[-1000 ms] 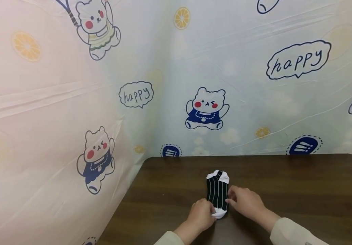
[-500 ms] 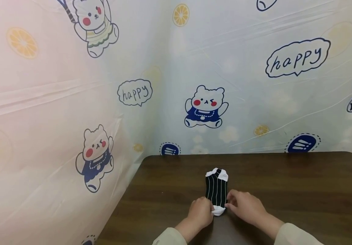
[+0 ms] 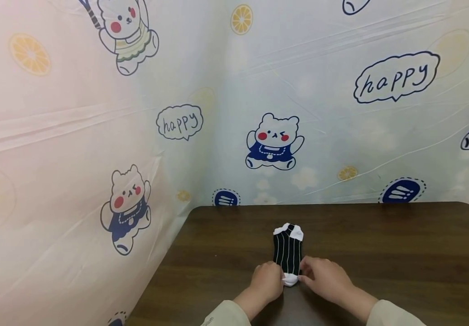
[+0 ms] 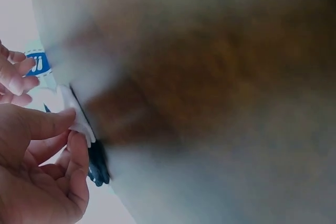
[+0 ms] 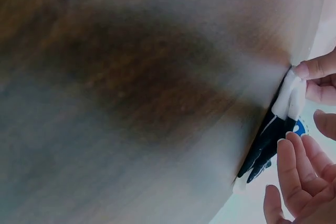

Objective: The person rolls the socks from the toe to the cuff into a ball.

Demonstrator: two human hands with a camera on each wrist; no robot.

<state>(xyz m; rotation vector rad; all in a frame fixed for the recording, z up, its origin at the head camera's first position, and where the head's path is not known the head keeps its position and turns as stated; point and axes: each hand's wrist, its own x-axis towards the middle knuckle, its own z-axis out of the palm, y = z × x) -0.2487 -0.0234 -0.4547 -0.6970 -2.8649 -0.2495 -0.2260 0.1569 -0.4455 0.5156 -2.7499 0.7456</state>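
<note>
A black sock (image 3: 288, 253) with thin white stripes and white toe and cuff lies flat on the brown table, cuff away from me. Seen edge-on in the right wrist view, the sock (image 5: 270, 135) shows two dark layers, one over the other. My left hand (image 3: 266, 281) pinches the white toe end between thumb and index finger; the left wrist view shows this grip on the toe (image 4: 79, 119). At the sock's right edge, near the toe, is my right hand (image 3: 327, 278). Its fingers (image 5: 287, 163) are loosely bent and apart, holding nothing.
The table (image 3: 381, 244) has rounded far corners. A printed cloth (image 3: 320, 90) with bears and lettering hangs behind it and along its left side. Pale sleeves (image 3: 228, 313) cover both forearms.
My right hand has slid a little along the sock's right edge toward the toe. My left hand keeps its pinch on the toe, and the sock lies as before.
</note>
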